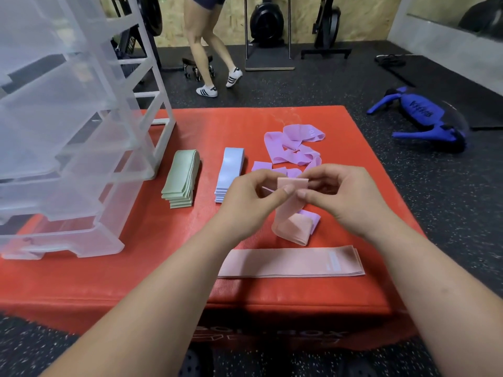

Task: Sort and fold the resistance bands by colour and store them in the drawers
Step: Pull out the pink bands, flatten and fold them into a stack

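Left hand (253, 197) and right hand (343, 197) pinched the peach fabric resistance band (290, 224) at its top, probably squaring its fold.

Floor: black rubber matting (326, 88), white-flecked.
Rear wall: OSB board (299, 12).
Right wall: grey concrete (435, 42).
Work surface: red padded box (231, 118).
Gym gear: two black exercise machines (266, 20) (326, 25), wheeled stool (196, 63), weight plate (151, 14), blue training bag (419, 115) on the floor.
One person's legs (206, 47), in striped white trainers.
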A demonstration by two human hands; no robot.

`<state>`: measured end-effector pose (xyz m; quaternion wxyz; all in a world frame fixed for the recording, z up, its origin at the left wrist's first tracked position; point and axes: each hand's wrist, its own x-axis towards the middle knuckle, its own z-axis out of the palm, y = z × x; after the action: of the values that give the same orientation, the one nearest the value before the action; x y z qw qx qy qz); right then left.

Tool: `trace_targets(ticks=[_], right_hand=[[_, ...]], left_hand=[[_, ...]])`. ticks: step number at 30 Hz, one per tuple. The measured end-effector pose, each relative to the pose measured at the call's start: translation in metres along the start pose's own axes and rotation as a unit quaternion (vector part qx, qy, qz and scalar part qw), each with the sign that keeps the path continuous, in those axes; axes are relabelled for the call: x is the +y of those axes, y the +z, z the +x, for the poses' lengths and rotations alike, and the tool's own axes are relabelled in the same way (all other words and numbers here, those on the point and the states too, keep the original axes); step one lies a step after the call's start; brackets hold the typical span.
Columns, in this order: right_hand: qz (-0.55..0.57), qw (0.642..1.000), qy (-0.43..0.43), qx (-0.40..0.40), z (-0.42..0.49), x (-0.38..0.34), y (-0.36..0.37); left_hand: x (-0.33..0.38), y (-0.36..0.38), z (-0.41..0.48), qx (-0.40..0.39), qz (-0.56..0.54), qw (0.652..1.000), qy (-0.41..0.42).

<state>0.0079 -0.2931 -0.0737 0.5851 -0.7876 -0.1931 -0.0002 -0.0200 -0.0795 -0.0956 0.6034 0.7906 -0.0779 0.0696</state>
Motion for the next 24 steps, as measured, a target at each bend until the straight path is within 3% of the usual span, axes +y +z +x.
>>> trace_targets(ticks=[4, 8, 14, 19, 24], right_hand=[[0.009, 1.0, -0.012, 0.008, -0.003, 0.0, 0.008], [-0.047, 0.997, 0.018, -0.056, -0.005, 0.013, 0.011], [-0.085, 0.992, -0.049, -0.078, 0.001, 0.018, 0.016], [-0.15, 0.98, 0.003, -0.129, 0.002, 0.033, 0.014], [-0.244, 0.963, 0.03, -0.108, 0.005, 0.039, -0.003]], left_hand=[[0.003, -0.002, 0.0, -0.001, 0.034, 0.999, 0.015], [0.009, -0.008, 0.0, 0.017, 0.0, 1.0, 0.017], [0.015, -0.019, -0.001, -0.003, 0.028, 0.999, 0.035], [0.019, -0.027, -0.001, 0.094, -0.038, 0.994, 0.048], [0.013, -0.042, -0.001, 0.182, -0.067, 0.981, 0.015]])
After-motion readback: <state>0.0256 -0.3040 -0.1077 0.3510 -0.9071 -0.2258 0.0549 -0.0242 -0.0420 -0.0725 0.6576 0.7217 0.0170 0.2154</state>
